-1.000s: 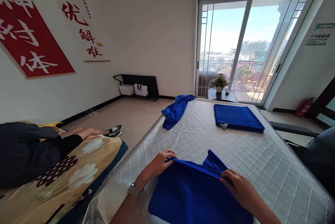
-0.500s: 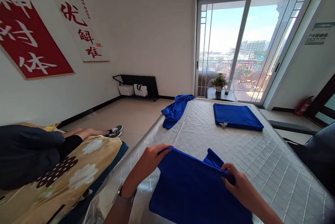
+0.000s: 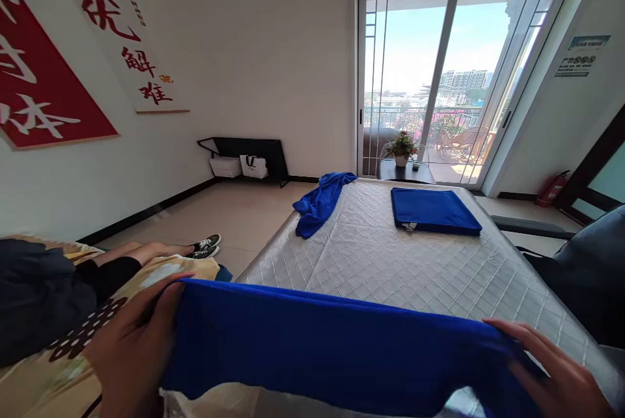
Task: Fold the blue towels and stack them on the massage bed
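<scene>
A blue towel (image 3: 322, 346) is stretched wide across the bottom of the view, lifted above the near end of the quilted grey mattress (image 3: 390, 262). My left hand (image 3: 131, 346) grips its left end with the fingers curled over the edge. My right hand (image 3: 561, 372) holds its right end at the lower right corner. Further up the mattress, a folded blue towel (image 3: 432, 209) lies flat on the right, and a crumpled blue towel (image 3: 319, 202) hangs over the left edge.
Another person lies on a patterned yellow cover (image 3: 97, 327) at the left, legs and black shoes (image 3: 205, 245) stretched over the floor. A small table with a potted plant (image 3: 403, 148) stands before the glass balcony door. A dark chair (image 3: 586, 275) is at the right.
The towel has been raised off the mattress toward the camera and pulled out wide. My hands have moved far apart, left hand to the left, right hand to the right.
</scene>
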`<state>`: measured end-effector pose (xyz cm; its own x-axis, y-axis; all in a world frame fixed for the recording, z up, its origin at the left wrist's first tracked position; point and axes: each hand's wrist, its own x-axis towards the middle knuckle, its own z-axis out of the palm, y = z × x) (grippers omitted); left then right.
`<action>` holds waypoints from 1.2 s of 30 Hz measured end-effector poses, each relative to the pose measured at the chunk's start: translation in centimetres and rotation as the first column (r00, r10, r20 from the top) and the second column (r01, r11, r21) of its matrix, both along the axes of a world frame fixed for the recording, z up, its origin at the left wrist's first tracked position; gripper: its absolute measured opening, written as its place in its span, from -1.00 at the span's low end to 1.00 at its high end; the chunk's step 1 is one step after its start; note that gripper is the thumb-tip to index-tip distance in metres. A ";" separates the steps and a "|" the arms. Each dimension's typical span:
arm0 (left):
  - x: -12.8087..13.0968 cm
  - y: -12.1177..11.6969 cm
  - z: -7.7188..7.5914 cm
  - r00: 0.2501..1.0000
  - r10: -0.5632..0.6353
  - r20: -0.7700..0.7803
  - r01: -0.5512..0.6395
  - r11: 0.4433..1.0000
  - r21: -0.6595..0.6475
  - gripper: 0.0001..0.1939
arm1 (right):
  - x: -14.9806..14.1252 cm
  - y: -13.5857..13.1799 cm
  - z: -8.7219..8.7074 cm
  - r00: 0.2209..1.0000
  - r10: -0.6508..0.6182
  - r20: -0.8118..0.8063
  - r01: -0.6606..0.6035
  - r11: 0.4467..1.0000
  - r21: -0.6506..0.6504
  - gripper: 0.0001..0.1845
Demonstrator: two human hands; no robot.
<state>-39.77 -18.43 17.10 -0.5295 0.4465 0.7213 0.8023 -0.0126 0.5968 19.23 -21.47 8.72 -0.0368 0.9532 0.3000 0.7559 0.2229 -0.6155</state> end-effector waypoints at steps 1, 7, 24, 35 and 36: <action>-0.1 0.6 0.0 0.998 -0.004 0.068 0.002 0.999 0.032 -0.61 | 0.4 0.3 0.4 1.000 -0.025 0.010 0.025 0.999 -0.020 -0.59; 0.6 4.8 0.6 0.984 -0.095 0.148 0.126 0.968 -0.217 -0.59 | 2.8 2.5 1.0 0.999 -0.005 -0.038 -0.002 0.980 -0.199 -0.58; 6.3 4.9 1.4 0.935 -0.298 0.192 0.352 0.843 -0.406 -0.63 | 3.8 0.0 2.7 0.973 -0.197 -0.118 0.209 0.973 0.097 -0.60; 25.3 0.6 3.4 0.156 -0.937 0.312 0.861 -0.026 -0.508 -0.50 | -8.9 0.8 8.0 0.883 0.460 0.091 -0.462 0.818 0.342 -0.66; 26.1 0.8 3.6 0.095 -0.949 0.301 0.870 -0.068 -0.489 -0.38 | -9.6 0.8 7.8 0.877 0.475 0.072 -0.467 0.808 0.359 -0.68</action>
<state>-13.66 -17.59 20.74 0.6875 0.6944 0.2126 0.3544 -0.5763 0.7364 9.68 -20.66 16.54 -0.4442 0.6479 0.6188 0.4897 0.7539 -0.4379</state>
